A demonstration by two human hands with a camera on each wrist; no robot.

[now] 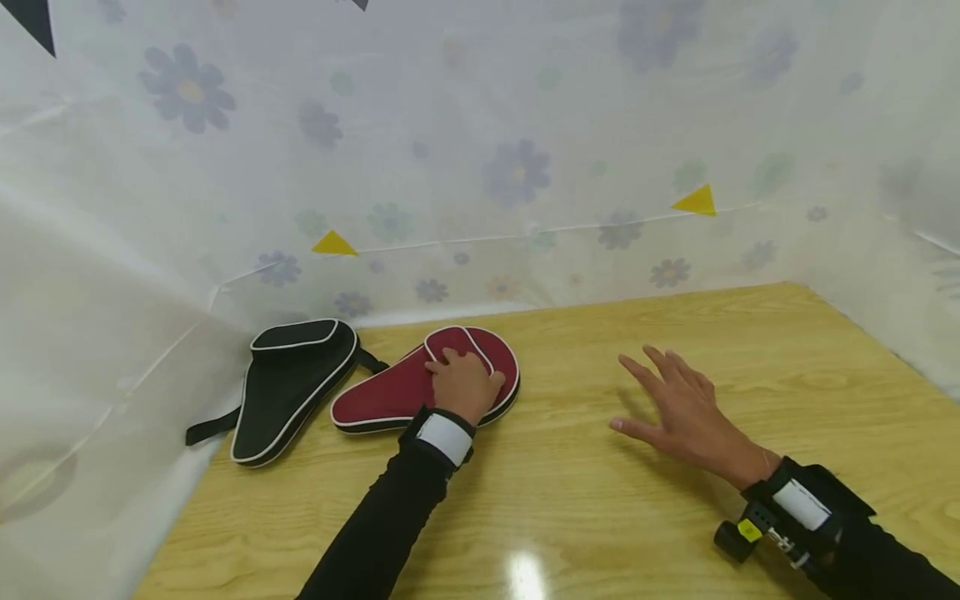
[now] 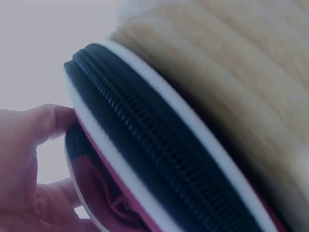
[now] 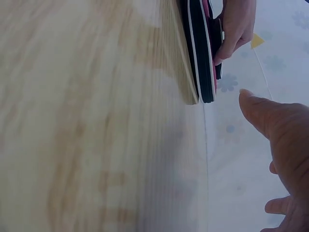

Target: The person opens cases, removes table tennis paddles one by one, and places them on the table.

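**Left hand [image 1: 467, 387] on a red fabric paddle-shaped case [image 1: 386, 400], right hand [image 1: 678, 421] spread in the air**

The head view gives the layout: the red case lies flat on the pale wood-grain worktop [image 1: 570, 492], its narrow end pointing towards a black fabric paddle-shaped case with white piping [image 1: 288, 387] just to its left. A black strap [image 1: 213, 427] sticks out from the black case's left side.

From above, the left hand covers part of the white-edged red pocket [image 1: 453, 337] at the red case's broad end. The left wrist view adds what the head view hides: thumb and fingers are curled about the pocket, pinching it, with wrinkled red cloth beneath its edge. Only there do the teeth of the black zip [image 2: 159, 145] show clearly, running along the case's dark side wall between two white pipings.

The right hand holds nothing; its fingers are spread wide over the worktop, well apart from both cases. The right wrist view shows the red case edge-on, with the left hand's thumb against the pocket.

Any lettering on the wristbands' white panels [image 1: 446, 438] or the small yellow sticker [image 1: 748, 530] by the right wrist is too small to read.
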